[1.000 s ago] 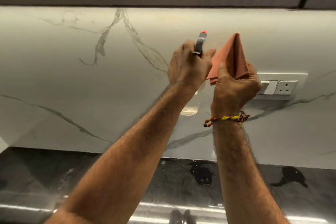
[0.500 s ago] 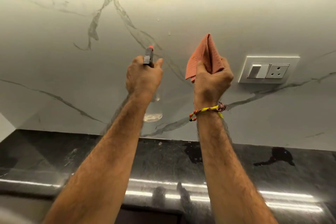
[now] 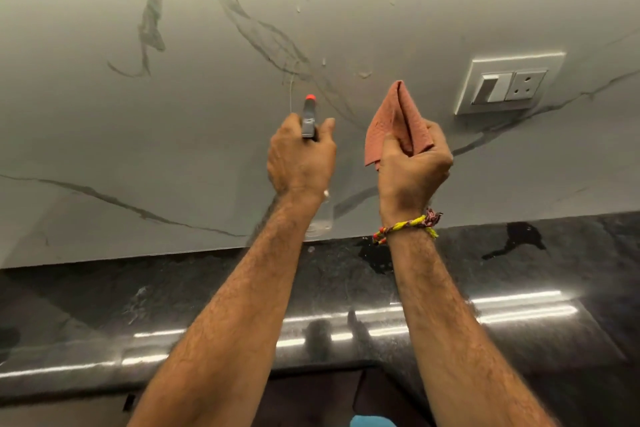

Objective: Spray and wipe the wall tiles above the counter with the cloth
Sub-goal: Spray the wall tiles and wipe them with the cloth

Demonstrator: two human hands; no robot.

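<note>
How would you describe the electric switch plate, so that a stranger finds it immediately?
Start at the pale marble-veined wall tiles above the dark counter. On their right part, up and right of the folded pink cloth, sits the white switch plate. It is the only raised rectangle there, with a rocker switch beside a three-hole socket.

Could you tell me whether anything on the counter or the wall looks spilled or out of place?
Yes: two dark wet-looking patches lie on the black counter near the wall, and a few droplets cling to the marble wall tiles above the cloth. Nothing looks damaged.
</note>
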